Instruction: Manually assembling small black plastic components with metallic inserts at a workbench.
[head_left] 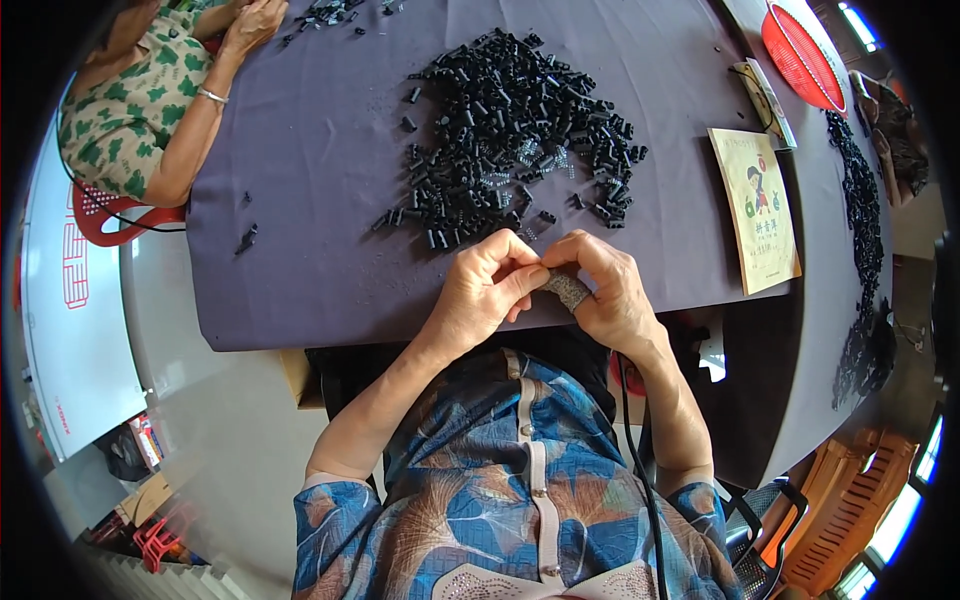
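Just over the table's front edge, my left hand [485,292] and my right hand [612,292] meet fingertip to fingertip. Both are closed in a pinch. Whatever sits between the fingertips is hidden or too small to name. A grey speckled wrap [568,291] covers part of a digit on my right hand. Right beyond my hands lies a heap of small black tube-like plastic pieces [500,110], with some clear or silvery bits [545,158] among them.
A purple-grey cloth [300,230] covers the table. To the right lie a yellowish booklet [755,210] and a red mesh basket [803,60]. More black pieces [860,220] line the far right. A co-worker's arm [200,135] rests at the upper left, beside a few loose pieces [247,238].
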